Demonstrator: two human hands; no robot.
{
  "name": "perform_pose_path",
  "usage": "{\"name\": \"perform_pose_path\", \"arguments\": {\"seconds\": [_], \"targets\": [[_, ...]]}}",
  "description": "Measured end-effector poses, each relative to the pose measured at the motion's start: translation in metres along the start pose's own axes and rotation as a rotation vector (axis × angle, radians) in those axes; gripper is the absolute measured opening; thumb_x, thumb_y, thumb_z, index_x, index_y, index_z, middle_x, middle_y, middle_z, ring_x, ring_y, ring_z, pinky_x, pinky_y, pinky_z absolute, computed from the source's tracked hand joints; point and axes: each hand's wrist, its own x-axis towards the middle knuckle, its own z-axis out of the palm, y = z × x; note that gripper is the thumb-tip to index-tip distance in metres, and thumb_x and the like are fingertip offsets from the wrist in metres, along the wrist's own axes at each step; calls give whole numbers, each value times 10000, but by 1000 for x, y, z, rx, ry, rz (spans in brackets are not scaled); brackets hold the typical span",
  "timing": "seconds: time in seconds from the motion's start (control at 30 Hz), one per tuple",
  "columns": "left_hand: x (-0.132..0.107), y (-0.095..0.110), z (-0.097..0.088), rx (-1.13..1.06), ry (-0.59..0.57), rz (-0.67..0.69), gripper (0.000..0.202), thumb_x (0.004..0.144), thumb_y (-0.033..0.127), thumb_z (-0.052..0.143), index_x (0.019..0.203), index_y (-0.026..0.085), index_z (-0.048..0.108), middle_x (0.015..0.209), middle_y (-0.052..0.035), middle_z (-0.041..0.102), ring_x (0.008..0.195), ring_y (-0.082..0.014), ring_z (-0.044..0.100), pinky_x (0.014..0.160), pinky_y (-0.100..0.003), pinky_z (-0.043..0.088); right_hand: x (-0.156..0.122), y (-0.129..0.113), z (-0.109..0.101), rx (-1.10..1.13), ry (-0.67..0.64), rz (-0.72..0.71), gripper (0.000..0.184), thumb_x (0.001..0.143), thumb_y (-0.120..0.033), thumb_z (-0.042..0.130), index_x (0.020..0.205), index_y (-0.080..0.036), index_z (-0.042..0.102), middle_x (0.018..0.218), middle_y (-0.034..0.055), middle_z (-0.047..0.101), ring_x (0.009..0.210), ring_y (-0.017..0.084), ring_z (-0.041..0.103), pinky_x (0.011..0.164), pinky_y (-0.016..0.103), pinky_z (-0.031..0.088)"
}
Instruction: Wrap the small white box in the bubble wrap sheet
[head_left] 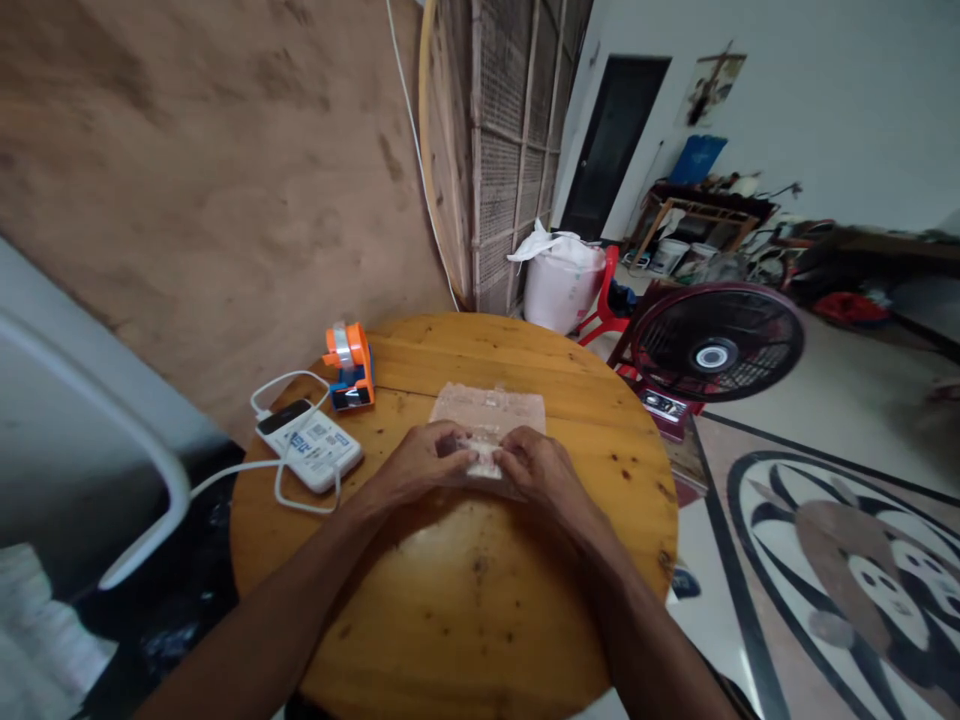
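A sheet of clear bubble wrap [491, 405] lies on the round wooden table, partly under both hands. On its near half is a small whitish object [484, 458], whose kind I cannot make out; clear wrap seems to lie around it. My left hand [431, 455] pinches the left side of this bundle, thumb and fingers closed. From the right, my right hand [536, 460] grips the wrap with curled fingers. The fingertips hide part of the bundle's ends.
On the table's left are an orange tape dispenser [351, 365] and a white power bank [309, 445] with a looped white cable [285, 492]. A wooden board [225, 170] rises behind the round table [480, 620]. A fan [716, 340] stands close to the right edge.
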Motion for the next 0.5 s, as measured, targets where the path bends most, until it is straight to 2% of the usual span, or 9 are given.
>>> {"name": "perform_pose_path", "arguments": {"seconds": [0.1,0.23,0.5], "targets": [[2,-3,6,-108,14,-23,234,765,377,581,768,146,622,810,-29,655,721,-160,587,632,-242,445,1,7,4,54,-10,21,165,839,-310,559,769,-176,625,694,14,632,624,133,516,578,227,307],[3,-3,7,-176,10,-43,214,754,360,591,738,146,599,714,3,604,626,-121,526,570,-216,402,-1,10,7,119,10,65,194,839,-340,568,747,-177,617,675,6,625,612,125,509,567,222,293],[0,3,5,-122,-22,-47,219,756,351,579,716,137,606,664,17,565,614,-116,493,571,-216,370,-1,16,12,106,65,82,293,836,-415,565,666,-176,567,612,-11,579,578,115,479,543,219,275]]}}
